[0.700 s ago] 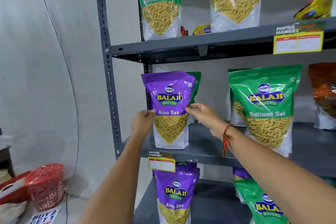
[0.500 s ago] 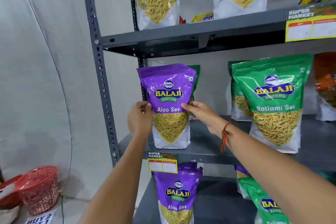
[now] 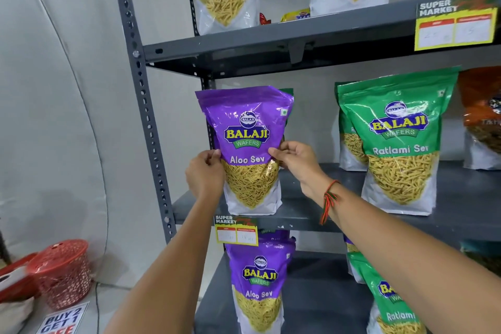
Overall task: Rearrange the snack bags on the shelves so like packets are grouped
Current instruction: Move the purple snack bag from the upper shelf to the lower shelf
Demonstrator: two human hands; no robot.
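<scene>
A: Item — purple bag point(image 3: 245, 127)?
B: Upright on the middle shelf point(image 3: 306, 211), left end, green bag point(image 3: 398, 141) at its 3 o'clock.
A: Hands?
B: Left hand point(image 3: 204, 175) and right hand point(image 3: 296, 161) pinch its side edges — both closed on it.

This is a shop, set up like a small supermarket aisle. A grey metal rack point(image 3: 141, 106) carries rows of sealed snack bags point(image 3: 398, 141) standing face out, several of the same brand. Yellow price tags point(image 3: 456, 26) printed "SUPER MARKET" hang on the front edges of the shelves. On the floor to the left stand red shopping baskets point(image 3: 63, 271) and a "BUY 2 GET 1" sign point(image 3: 63, 318).
</scene>
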